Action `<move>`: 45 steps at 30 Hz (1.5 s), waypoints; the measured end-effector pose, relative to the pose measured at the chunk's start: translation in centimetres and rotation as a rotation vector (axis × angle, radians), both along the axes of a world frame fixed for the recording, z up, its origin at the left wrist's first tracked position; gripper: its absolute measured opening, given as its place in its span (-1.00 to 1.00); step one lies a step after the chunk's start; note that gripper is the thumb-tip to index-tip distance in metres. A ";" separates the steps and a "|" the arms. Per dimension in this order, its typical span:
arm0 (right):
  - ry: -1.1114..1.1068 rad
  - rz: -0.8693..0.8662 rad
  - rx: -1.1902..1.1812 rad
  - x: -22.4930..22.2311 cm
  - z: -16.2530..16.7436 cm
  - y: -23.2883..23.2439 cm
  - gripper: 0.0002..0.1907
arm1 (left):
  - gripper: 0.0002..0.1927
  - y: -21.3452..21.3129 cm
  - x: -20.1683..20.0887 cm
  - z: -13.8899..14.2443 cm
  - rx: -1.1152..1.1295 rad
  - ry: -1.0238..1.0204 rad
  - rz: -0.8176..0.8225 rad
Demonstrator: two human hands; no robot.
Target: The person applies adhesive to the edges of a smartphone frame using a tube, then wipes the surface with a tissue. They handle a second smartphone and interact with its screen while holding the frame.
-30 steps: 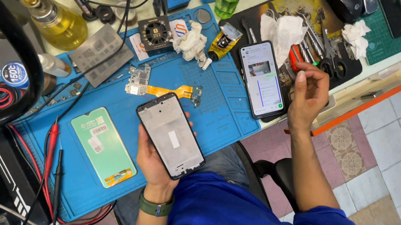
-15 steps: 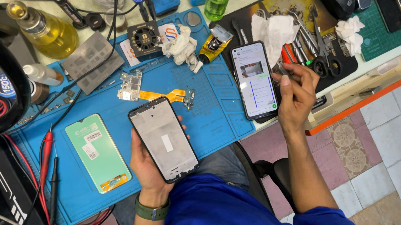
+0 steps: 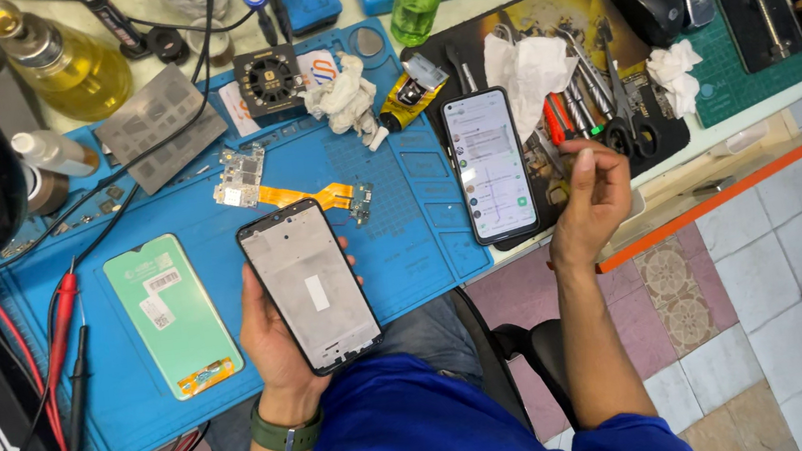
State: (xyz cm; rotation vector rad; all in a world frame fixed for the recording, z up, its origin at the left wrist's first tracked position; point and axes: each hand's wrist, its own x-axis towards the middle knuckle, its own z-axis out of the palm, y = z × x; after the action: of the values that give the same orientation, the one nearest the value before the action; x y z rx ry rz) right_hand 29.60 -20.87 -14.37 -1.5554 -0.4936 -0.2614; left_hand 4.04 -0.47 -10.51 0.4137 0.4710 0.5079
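Head view: the left hand (image 3: 279, 345) grips a phone frame (image 3: 310, 286), a black-edged rectangle with a pale grey inner plate, held flat above the blue mat (image 3: 411, 224). The right hand (image 3: 592, 202) hovers loosely curled, holding nothing visible, just right of a lit phone (image 3: 490, 165).

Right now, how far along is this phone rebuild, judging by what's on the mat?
Done: the phone is stripped; its small board with orange flex cable lies loose on the blue mat. In hand: the left hand holds the bare phone frame; the right hand is raised beside a lit phone, fingers curled, contents unclear. Left: the green-backed screen lies unfitted on the mat, and the board is not in the frame.
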 end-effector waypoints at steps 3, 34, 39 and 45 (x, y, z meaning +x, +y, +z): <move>0.027 -0.016 0.015 0.0 -0.7 -0.4 -0.73 | -0.25 0.0 -0.1 0.0 0.026 0.024 0.012; -0.044 0.023 0.066 -1.9 -1.4 -1.3 -0.78 | -0.14 -0.4 -1.5 -1.5 -0.068 0.329 0.143; 0.195 -0.052 0.087 -1.6 -2.2 -2.1 -0.84 | -0.18 -0.2 -1.3 -1.1 -0.024 0.231 0.067; 0.049 -0.016 -0.091 -1.1 0.4 -1.1 -0.80 | -0.23 -0.4 -0.7 -0.5 -0.004 0.144 0.052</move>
State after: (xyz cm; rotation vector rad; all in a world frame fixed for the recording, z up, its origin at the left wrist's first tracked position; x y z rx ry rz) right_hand 28.46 -22.02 -13.96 -1.6507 -0.4598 -0.2155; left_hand 3.30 -0.86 -11.01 0.4367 0.6228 0.5292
